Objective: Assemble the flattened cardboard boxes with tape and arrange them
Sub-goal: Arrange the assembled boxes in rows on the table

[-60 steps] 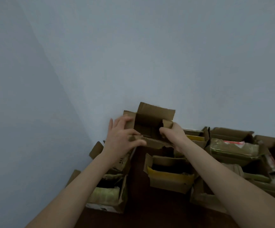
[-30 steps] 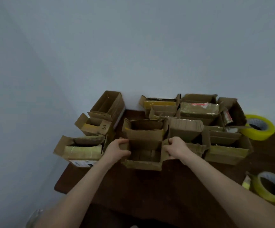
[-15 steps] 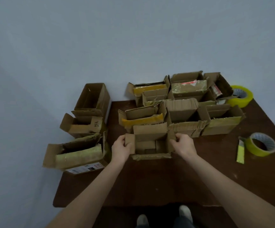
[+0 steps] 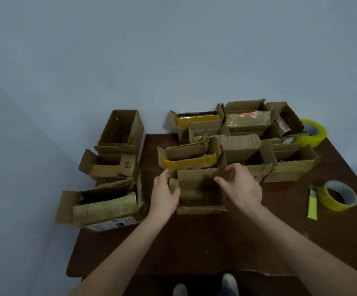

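since half a second ago the right grip [image 4: 241, 186] is lifting off the right wall of the small box [image 4: 199, 190] and is now hovering over its open top, fingers loosely curled and holding nothing. the left grip [image 4: 164, 195] is loosening too. its fingers are lying nearly straight beside the box's left flap, with the thumb just touching that flap, so both grips are standing apart rather than clamped. the small box is sitting upright on the dark tabletop [image 4: 194, 242] at the front of the cluster, its back wall touching the box with yellow tape [image 4: 189, 162]. a long box [image 4: 104, 207] is lying just to the left, at the tabletop's left edge. a tape roll [image 4: 340, 195] is resting well to the right, and a second tape roll [image 4: 311, 133] is sitting at the far right corner.
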